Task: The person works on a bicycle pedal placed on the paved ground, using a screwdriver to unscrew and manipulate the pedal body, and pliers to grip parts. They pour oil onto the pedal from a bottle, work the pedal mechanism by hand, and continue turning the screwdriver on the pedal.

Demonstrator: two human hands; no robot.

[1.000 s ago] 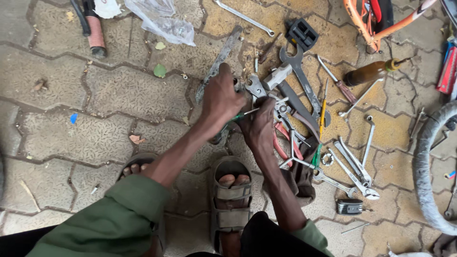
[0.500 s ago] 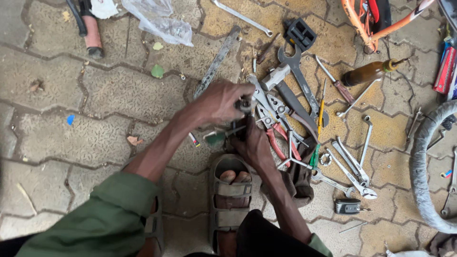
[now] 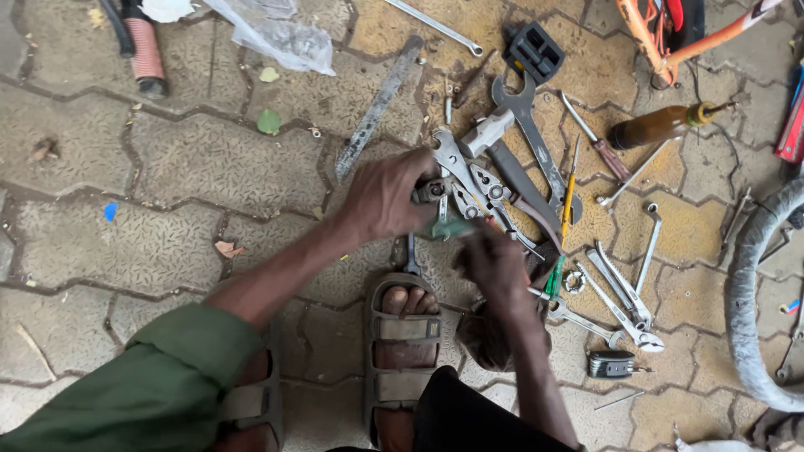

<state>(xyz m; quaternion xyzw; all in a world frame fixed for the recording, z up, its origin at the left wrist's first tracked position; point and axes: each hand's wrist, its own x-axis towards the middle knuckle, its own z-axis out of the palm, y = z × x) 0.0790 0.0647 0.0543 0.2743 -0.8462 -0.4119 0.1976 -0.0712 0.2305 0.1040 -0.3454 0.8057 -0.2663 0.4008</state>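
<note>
Pliers (image 3: 456,172) – that's the thing in hand, a plain steel pair pulled up out of the tool heap on the paving. Left hand (image 3: 381,197) is clenched round the handle end, with the head poking up and away toward the hammer (image 3: 494,134) and the big open-ended spanner (image 3: 528,125). Right hand (image 3: 494,264) sits just below and to the right, fingers curled and pinching something small and green (image 3: 452,228); it's blurry, so I can't tell what that bit is or how firmly it's held.

Handling-wise I'd judge the pliers as stiff and fairly heavy for their size, bare metal, probably a bit greasy – so slippery at the pivot. Best grip looks like the two handles, well back from the joint, which is roughly where the left hand has them.

They hover just above the pile, between both hands, right over the sandalled foot (image 3: 406,335). More spanners (image 3: 624,297) and a yellow screwdriver (image 3: 569,192) lie well off to the right, untouched
</note>
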